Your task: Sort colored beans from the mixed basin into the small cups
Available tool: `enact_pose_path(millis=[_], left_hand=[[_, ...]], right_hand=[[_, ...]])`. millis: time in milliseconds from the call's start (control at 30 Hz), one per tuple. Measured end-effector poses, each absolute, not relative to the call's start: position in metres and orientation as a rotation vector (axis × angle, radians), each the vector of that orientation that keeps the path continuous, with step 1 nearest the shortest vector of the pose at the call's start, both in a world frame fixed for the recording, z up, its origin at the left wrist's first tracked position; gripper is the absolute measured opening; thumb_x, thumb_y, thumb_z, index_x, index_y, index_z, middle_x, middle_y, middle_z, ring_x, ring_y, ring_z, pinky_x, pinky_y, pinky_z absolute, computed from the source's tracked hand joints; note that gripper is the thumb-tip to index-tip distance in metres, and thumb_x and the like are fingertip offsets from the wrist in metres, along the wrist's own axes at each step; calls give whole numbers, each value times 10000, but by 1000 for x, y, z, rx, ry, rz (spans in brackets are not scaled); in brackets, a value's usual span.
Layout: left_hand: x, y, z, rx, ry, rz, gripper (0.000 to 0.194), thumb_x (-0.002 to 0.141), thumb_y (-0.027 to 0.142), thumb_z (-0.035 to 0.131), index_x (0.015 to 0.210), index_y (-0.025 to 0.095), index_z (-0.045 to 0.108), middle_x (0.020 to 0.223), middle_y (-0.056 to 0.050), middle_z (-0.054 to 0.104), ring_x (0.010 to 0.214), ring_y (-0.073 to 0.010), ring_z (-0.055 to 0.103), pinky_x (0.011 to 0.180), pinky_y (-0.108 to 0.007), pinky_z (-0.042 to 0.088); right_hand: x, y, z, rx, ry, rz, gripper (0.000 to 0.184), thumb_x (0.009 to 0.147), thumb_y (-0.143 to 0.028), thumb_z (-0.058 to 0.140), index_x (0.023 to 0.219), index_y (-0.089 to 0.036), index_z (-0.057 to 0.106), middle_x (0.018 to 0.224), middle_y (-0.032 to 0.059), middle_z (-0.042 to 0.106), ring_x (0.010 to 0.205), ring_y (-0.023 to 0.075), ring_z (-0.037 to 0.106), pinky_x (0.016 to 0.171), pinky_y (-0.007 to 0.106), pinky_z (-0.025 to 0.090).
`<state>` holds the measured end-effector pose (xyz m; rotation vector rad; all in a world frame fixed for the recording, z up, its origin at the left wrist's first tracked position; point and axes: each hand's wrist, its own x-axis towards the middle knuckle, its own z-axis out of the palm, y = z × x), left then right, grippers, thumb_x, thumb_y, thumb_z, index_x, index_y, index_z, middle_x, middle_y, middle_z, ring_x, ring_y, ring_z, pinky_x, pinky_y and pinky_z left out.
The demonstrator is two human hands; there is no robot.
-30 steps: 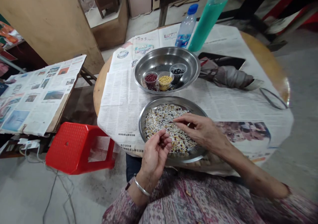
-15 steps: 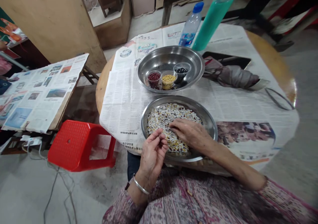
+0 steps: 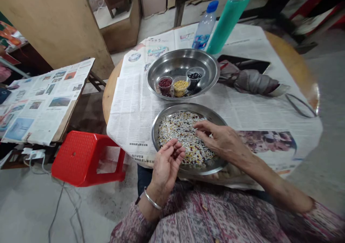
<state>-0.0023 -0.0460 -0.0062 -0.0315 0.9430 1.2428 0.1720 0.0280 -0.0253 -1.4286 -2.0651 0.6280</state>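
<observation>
A steel basin near me holds a mix of white grains with yellow, dark red and black beans. Over its near left rim, my left hand is cupped palm up, fingers curled round a few dark red beans, partly hidden. My right hand hovers above the right side of the mix, thumb and fingers apart, with nothing visible in it. In a second steel basin behind stand three clear cups: a cup of red beans, a cup of yellow beans and a cup of black beans.
Newspaper covers the round table. At the back stand a water bottle and a tall green bottle. A folded umbrella lies on the right by a dark flat object. A red stool is on the left.
My right hand has lifted from the mix and moved right, its fingers parting. My left hand's fingers have loosened a little into a cup. The view has shifted slightly.
</observation>
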Motion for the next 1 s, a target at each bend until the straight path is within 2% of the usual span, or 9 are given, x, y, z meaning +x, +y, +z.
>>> enact_pose_path(millis=[67, 167, 333, 467, 567, 667, 800, 1000], left_hand=[[0, -46, -6, 2, 926, 1217, 183, 907, 169, 624, 1030, 80, 727, 1010, -126, 720, 917, -160, 691, 896, -273, 540], [5, -47, -4, 16, 891, 1172, 225, 942, 225, 595, 1034, 73, 735, 1041, -142, 720, 935, -173, 691, 931, -296, 529], [7, -47, -2, -57, 919, 1187, 174, 930, 168, 602, 959, 62, 736, 878, -88, 691, 751, -105, 654, 726, -199, 528], [5, -47, -4, -72, 912, 1203, 136, 887, 170, 664, 936, 64, 734, 858, -77, 679, 740, -100, 645, 706, -186, 532], [4, -47, -5, -72, 907, 1210, 135, 871, 176, 687, 929, 63, 733, 855, -75, 678, 741, -101, 646, 705, -184, 539], [4, -46, -5, -72, 910, 1208, 135, 869, 173, 688, 933, 62, 733, 850, -75, 678, 733, -99, 643, 692, -180, 541], [4, -45, -6, -70, 907, 1215, 134, 873, 167, 681, 941, 65, 736, 850, -77, 681, 739, -99, 647, 700, -179, 545], [4, -45, -4, -67, 919, 1222, 144, 887, 159, 654, 947, 58, 736, 842, -78, 677, 729, -101, 649, 692, -183, 543]], right_hand=[[168, 22, -11, -1251, -2072, 851, 199, 908, -308, 527, 893, -214, 702, 762, 26, 744, 630, 160, 674, 600, 264, 506], [166, 21, -5, -1151, -2052, 981, 217, 921, -365, 547, 881, -218, 702, 766, 19, 741, 628, 150, 664, 578, 254, 506], [173, 45, -40, -1241, -2132, 578, 198, 913, -246, 527, 893, -205, 720, 909, 68, 764, 807, 209, 717, 752, 326, 553], [170, 57, -62, -1127, -2377, 323, 226, 904, -156, 512, 933, -198, 733, 945, 83, 746, 870, 206, 701, 800, 319, 549], [164, 58, -65, -1111, -2493, 206, 225, 912, -143, 509, 905, -196, 728, 936, 87, 734, 855, 199, 684, 768, 300, 538], [163, 58, -65, -1140, -2542, 174, 226, 928, -155, 505, 869, -196, 719, 901, 83, 723, 821, 196, 670, 728, 294, 523], [167, 58, -67, -1146, -2477, 210, 205, 938, -181, 518, 893, -199, 717, 963, 88, 722, 879, 206, 674, 767, 308, 525], [172, 55, -65, -1178, -2307, 423, 179, 954, -266, 524, 932, -208, 692, 990, 76, 707, 885, 210, 679, 786, 332, 526]])
